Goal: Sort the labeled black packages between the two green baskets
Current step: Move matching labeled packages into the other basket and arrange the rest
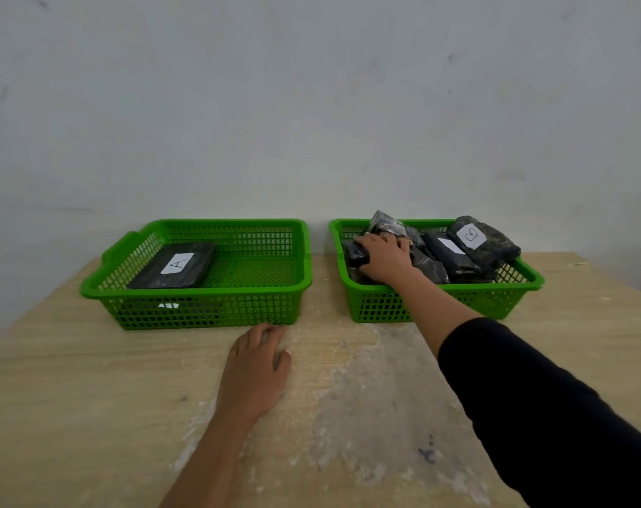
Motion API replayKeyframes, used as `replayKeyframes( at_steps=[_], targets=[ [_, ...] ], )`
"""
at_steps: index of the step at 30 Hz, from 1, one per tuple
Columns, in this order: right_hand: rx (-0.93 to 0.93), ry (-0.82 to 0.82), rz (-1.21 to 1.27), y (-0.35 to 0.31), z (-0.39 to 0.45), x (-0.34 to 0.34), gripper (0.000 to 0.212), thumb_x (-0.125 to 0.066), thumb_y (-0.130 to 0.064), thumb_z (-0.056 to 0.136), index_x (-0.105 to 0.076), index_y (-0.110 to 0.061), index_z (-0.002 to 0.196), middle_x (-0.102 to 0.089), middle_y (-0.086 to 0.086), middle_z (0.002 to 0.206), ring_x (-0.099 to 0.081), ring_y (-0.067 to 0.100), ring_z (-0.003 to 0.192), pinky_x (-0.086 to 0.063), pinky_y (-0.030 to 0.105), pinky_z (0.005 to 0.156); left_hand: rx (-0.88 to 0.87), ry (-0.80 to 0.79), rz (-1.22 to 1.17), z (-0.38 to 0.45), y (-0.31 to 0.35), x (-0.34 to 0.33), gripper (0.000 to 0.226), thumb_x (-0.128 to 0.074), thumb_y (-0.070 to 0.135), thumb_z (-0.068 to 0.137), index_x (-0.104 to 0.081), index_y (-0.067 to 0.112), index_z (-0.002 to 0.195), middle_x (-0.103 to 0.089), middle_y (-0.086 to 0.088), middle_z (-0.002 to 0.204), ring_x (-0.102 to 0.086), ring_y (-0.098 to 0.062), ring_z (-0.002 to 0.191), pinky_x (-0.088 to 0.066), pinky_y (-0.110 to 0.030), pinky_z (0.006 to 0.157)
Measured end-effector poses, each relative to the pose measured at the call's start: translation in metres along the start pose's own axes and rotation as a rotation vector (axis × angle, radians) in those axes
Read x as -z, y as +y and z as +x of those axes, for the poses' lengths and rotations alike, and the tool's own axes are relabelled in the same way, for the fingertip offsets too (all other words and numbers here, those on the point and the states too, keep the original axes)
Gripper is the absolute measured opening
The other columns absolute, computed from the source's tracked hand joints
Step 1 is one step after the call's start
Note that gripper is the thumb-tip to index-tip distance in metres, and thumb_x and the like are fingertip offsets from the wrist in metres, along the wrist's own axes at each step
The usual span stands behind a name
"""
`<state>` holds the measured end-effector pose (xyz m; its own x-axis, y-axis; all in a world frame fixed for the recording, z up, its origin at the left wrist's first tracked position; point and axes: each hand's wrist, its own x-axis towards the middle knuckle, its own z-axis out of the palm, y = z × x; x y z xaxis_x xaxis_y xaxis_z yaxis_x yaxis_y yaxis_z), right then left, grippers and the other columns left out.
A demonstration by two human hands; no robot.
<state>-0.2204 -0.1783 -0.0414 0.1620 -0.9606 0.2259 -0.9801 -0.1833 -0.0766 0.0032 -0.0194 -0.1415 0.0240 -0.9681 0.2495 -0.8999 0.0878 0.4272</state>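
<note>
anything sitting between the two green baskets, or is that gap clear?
Bare. In the head view, only the wooden tabletop shows in the narrow gap between the left basket and the right basket; no package lies there.

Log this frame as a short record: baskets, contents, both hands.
left basket: one flat black package labeled A
right basket: pile of black packages, one labeled B on top
left hand: flat on the table, empty
right hand: inside right basket, gripping a black package
sorting: unfinished
</note>
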Motion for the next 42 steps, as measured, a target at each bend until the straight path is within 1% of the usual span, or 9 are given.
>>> replayKeyframes(
  at_steps=[4, 11, 16, 20, 23, 27, 30, 37, 42],
  targets=[
    [-0.058, 0.075, 0.058, 0.006, 0.003, -0.004, 0.056, -0.056, -0.025, 0.087, -0.041, -0.029, 0.140, -0.043, 0.006, 0.144, -0.035, 0.029, 0.135, -0.020, 0.047, 0.110, -0.002, 0.001, -0.009, 0.000, 0.000, 0.001, 0.046, -0.040, 0.033, 0.095, -0.036, 0.029, 0.142, -0.034, 0.004, 0.146, -0.027, -0.017, 0.137, -0.018, -0.032, 0.115],
    [-0.240, 0.355, 0.660, 0.020, -0.002, 0.016, 0.066, -0.071, -0.028, 0.077, -0.045, -0.016, 0.136, -0.036, 0.015, 0.136, -0.031, 0.035, 0.127, -0.030, 0.040, 0.105, -0.011, 0.019, 0.009, 0.001, 0.001, 0.000, 0.046, -0.039, 0.033, 0.095, -0.036, 0.029, 0.141, -0.034, 0.004, 0.146, -0.027, -0.016, 0.137, -0.017, -0.031, 0.115],
    [0.148, 0.161, 0.538, 0.024, -0.022, 0.020, 0.068, -0.082, -0.028, 0.069, -0.046, -0.020, 0.126, -0.028, 0.011, 0.134, -0.029, 0.028, 0.129, -0.028, 0.040, 0.113, -0.011, 0.018, -0.001, 0.002, -0.001, -0.002, 0.046, -0.040, 0.033, 0.095, -0.037, 0.029, 0.140, -0.034, 0.003, 0.147, -0.027, -0.016, 0.137, -0.017, -0.032, 0.115],
    [0.283, -0.014, 0.633, 0.023, -0.041, 0.024, 0.035, -0.073, -0.036, 0.079, -0.056, -0.024, 0.107, -0.033, -0.003, 0.132, -0.030, 0.014, 0.132, -0.030, 0.029, 0.108, -0.008, 0.008, -0.007, 0.003, 0.000, -0.002, 0.046, -0.041, 0.031, 0.095, -0.038, 0.026, 0.141, -0.035, 0.000, 0.147, -0.028, -0.019, 0.137, -0.018, -0.034, 0.116],
    [0.253, 0.045, 0.617, 0.023, -0.047, 0.025, 0.028, -0.069, -0.019, 0.084, -0.053, -0.020, 0.107, -0.045, 0.002, 0.125, -0.044, 0.022, 0.124, -0.039, 0.041, 0.107, -0.013, 0.003, 0.001, 0.001, 0.000, -0.001, 0.047, -0.041, 0.031, 0.095, -0.037, 0.025, 0.142, -0.036, -0.001, 0.147, -0.030, -0.020, 0.136, -0.020, -0.035, 0.115],
    [0.108, -0.034, 0.562, 0.024, -0.048, 0.022, 0.087, -0.072, -0.027, 0.082, -0.019, -0.016, 0.150, -0.019, 0.005, 0.158, -0.030, 0.025, 0.141, -0.030, 0.035, 0.112, -0.020, -0.007, 0.008, -0.002, 0.001, 0.000, 0.047, -0.037, 0.031, 0.097, -0.036, 0.024, 0.143, -0.035, 0.001, 0.149, -0.031, -0.019, 0.136, -0.019, -0.034, 0.116],
    [0.059, -0.131, 0.588, 0.027, -0.043, 0.021, 0.105, -0.072, -0.033, 0.082, 0.004, -0.022, 0.154, -0.011, 0.003, 0.162, -0.026, 0.024, 0.144, -0.028, 0.028, 0.107, -0.026, -0.031, 0.022, -0.003, 0.001, 0.000, 0.048, -0.033, 0.030, 0.098, -0.033, 0.025, 0.145, -0.030, 0.002, 0.153, -0.025, -0.014, 0.142, -0.012, -0.035, 0.120],
    [-0.016, -0.181, 0.696, 0.025, -0.030, 0.015, 0.103, -0.079, -0.040, 0.071, -0.018, -0.022, 0.152, -0.036, 0.004, 0.151, -0.048, 0.025, 0.128, -0.040, 0.039, 0.106, -0.046, -0.143, -0.006, -0.007, -0.016, 0.013, 0.052, -0.035, 0.036, 0.098, -0.026, 0.023, 0.148, -0.020, 0.005, 0.159, -0.013, -0.008, 0.146, -0.002, -0.038, 0.121],
    [-0.055, -0.246, 0.736, 0.027, -0.021, 0.017, 0.094, -0.082, -0.038, 0.067, -0.028, -0.022, 0.142, -0.048, 0.001, 0.134, -0.054, 0.019, 0.107, -0.042, 0.029, 0.087, 0.072, -0.125, 0.053, -0.015, -0.047, 0.032, 0.055, -0.033, 0.037, 0.099, -0.020, 0.019, 0.150, -0.013, 0.001, 0.161, -0.007, -0.012, 0.148, 0.001, -0.042, 0.121]
  ],
)
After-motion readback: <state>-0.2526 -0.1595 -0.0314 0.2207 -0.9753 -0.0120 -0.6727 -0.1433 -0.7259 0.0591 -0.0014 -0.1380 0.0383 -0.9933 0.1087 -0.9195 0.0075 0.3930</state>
